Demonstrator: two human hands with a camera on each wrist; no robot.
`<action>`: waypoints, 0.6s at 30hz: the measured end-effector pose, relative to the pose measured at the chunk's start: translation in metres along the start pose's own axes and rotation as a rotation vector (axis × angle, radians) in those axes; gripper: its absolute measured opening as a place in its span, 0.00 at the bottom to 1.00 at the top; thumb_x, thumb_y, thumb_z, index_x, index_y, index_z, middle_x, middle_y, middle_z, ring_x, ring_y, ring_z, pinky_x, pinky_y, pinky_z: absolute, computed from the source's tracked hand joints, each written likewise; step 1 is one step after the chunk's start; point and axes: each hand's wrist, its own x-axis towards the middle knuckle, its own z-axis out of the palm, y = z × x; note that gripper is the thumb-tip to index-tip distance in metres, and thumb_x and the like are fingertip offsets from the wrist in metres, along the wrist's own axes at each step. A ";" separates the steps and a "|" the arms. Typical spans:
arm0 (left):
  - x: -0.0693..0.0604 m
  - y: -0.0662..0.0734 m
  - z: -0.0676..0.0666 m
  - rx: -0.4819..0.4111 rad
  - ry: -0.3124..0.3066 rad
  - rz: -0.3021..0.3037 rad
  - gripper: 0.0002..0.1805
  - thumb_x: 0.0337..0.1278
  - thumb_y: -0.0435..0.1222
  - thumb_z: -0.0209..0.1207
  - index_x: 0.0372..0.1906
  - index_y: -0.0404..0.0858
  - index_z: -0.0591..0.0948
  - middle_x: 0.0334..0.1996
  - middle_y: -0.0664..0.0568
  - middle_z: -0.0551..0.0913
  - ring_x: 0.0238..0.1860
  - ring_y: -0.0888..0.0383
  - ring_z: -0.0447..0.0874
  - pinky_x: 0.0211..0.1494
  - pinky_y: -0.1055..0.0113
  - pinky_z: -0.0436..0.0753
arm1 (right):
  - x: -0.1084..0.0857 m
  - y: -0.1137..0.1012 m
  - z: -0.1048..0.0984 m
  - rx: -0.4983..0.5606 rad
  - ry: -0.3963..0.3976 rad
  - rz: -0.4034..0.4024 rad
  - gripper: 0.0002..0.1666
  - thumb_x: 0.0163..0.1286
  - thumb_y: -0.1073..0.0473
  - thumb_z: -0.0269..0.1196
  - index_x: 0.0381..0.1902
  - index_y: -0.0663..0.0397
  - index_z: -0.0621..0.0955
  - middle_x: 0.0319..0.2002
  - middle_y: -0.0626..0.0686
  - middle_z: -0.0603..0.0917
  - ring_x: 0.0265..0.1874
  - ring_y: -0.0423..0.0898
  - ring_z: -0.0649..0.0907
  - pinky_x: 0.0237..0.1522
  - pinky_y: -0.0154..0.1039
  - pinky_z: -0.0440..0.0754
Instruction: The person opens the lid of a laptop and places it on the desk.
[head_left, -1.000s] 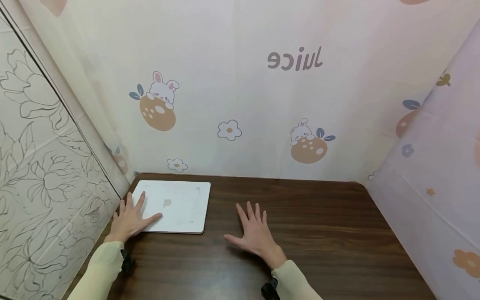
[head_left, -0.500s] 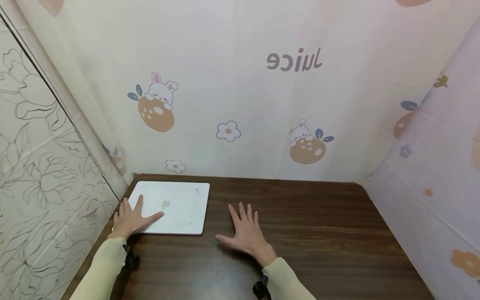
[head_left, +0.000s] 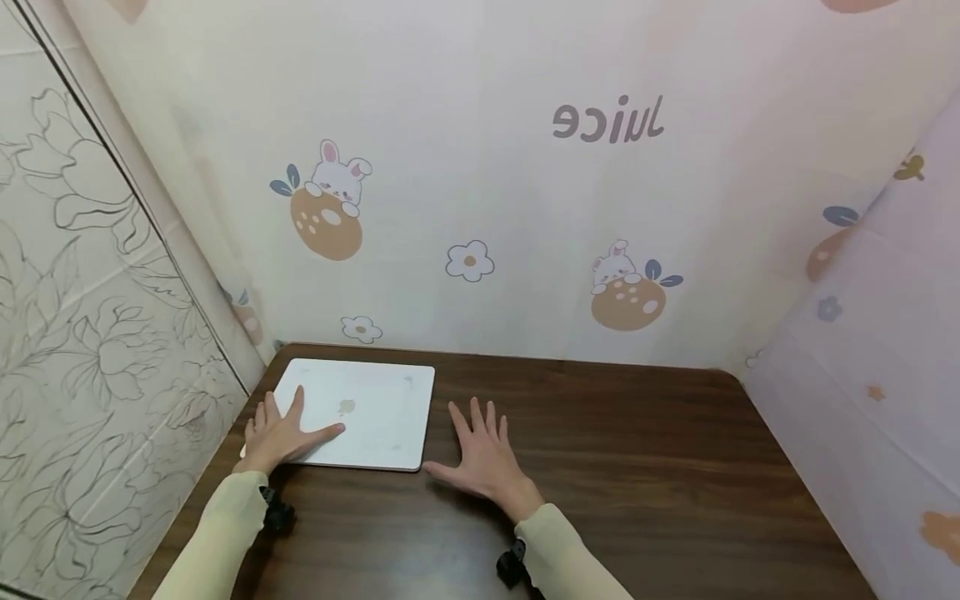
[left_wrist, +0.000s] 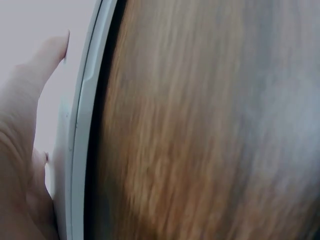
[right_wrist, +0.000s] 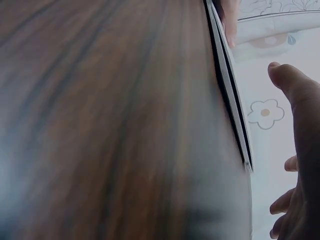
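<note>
A closed silver laptop (head_left: 382,417) with an apple logo lies flat at the table's back left. My left hand (head_left: 277,435) rests on its left part with fingers spread, the thumb reaching across the lid. In the left wrist view the left hand (left_wrist: 20,115) lies along the laptop's edge (left_wrist: 82,130). Just right of the laptop's front right corner, my right hand (head_left: 483,458) is spread, palm down, holding nothing. From the right wrist view, the right hand (right_wrist: 305,135) is apart from the laptop (right_wrist: 230,85).
The dark wooden table (head_left: 637,467) extends to the right of both hands. Behind it hangs a pale curtain (head_left: 510,183) with rabbit and flower prints. Patterned cloth closes in the left side (head_left: 97,350) and the right side (head_left: 885,333). Dark devices sit at both wrists.
My right hand has moved left, toward the laptop's right edge. The left hand has stayed on the laptop, its fingers shifting slightly. The head view has shifted a little.
</note>
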 end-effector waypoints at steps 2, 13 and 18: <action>0.000 0.003 0.000 0.000 0.002 0.005 0.73 0.46 0.80 0.56 0.84 0.40 0.40 0.77 0.19 0.27 0.76 0.17 0.28 0.70 0.19 0.36 | 0.004 -0.004 0.001 -0.002 0.004 0.001 0.65 0.59 0.14 0.55 0.84 0.42 0.54 0.82 0.67 0.51 0.80 0.73 0.48 0.75 0.74 0.50; -0.004 0.021 0.011 -0.006 -0.019 0.029 0.73 0.43 0.80 0.59 0.85 0.42 0.43 0.79 0.23 0.28 0.76 0.17 0.27 0.70 0.20 0.36 | 0.010 -0.012 0.010 0.018 -0.008 -0.015 0.66 0.59 0.15 0.56 0.84 0.44 0.55 0.81 0.69 0.50 0.79 0.75 0.52 0.74 0.73 0.55; -0.008 0.033 0.015 0.007 -0.025 0.031 0.74 0.41 0.81 0.59 0.85 0.41 0.44 0.80 0.24 0.28 0.76 0.16 0.27 0.70 0.20 0.36 | 0.012 -0.013 0.011 0.010 -0.015 -0.013 0.66 0.60 0.15 0.55 0.84 0.45 0.55 0.82 0.70 0.48 0.78 0.76 0.53 0.74 0.73 0.55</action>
